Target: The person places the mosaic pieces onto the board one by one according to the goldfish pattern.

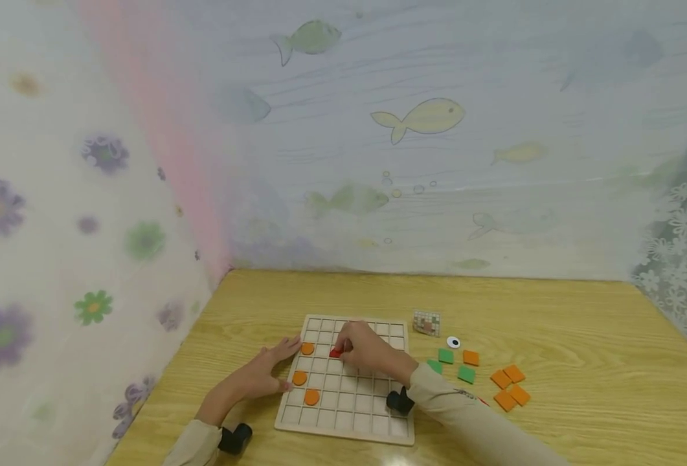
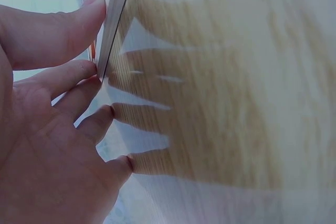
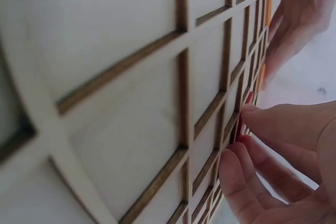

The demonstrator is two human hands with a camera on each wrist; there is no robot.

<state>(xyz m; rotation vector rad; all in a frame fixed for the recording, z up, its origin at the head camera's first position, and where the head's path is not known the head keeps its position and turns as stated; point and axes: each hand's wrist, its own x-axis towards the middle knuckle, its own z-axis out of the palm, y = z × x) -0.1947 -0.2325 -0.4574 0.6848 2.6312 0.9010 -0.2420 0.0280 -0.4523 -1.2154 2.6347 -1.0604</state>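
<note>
A pale wooden grid board lies on the table. My right hand reaches over it and pinches a small red piece between thumb and fingers. In the right wrist view the red piece stands tilted at a cell, partly covered by the fingertips. Along the board's left side rests my left hand, fingers spread, thumb and fingertips against the edge. The left wrist view shows that thumb right at the board's rim. Three orange round pieces sit in cells near the left hand.
Right of the board lie several green square tiles and several orange square tiles. A small patterned grid card and a white disc with a black dot are behind them. Painted walls border the table's back and left.
</note>
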